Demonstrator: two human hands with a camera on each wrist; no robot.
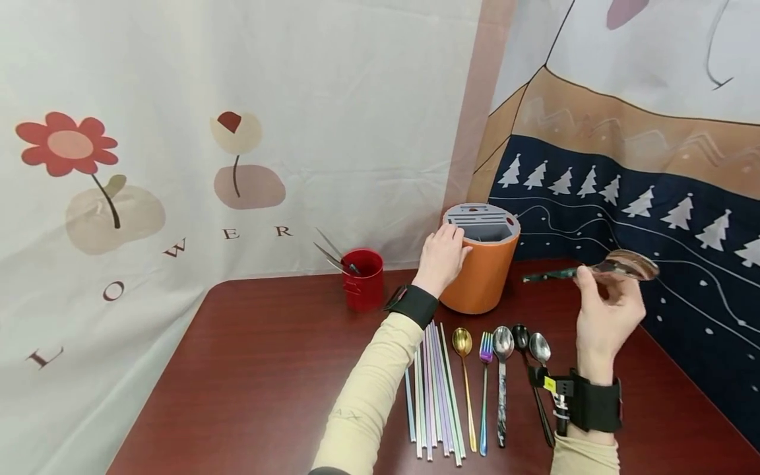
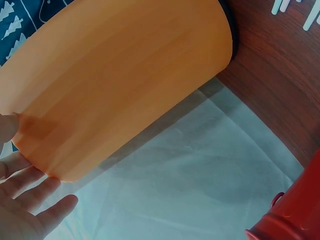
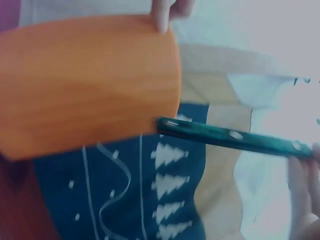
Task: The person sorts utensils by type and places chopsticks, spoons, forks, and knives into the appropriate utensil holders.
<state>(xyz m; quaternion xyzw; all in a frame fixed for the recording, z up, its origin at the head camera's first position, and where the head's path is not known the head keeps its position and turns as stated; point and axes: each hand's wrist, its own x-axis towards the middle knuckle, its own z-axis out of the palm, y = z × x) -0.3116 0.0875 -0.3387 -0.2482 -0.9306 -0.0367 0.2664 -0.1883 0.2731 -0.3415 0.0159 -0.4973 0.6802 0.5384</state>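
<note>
An orange utensil holder (image 1: 479, 277) with a grey slotted top stands at the table's back. My left hand (image 1: 442, 258) rests at its rim, the thumb against the outer wall and the fingers spread, the little finger off it in the left wrist view. To the right of the holder, my right hand (image 1: 611, 313) pinches a large spoon (image 1: 632, 264) in the air. Its dark green handle (image 3: 225, 137) points left toward the holder, overlapping its edge in the right wrist view. The spoon's shiny bowl lies to the right, above the fingers.
A red cup (image 1: 363, 280) with several utensils leaning out stands left of the holder. In front lie several pastel chopsticks (image 1: 436, 396), a gold spoon (image 1: 462, 343), a rainbow fork (image 1: 485, 349), a silver spoon (image 1: 503, 343), a black spoon (image 1: 521, 338) and another silver spoon (image 1: 539, 346).
</note>
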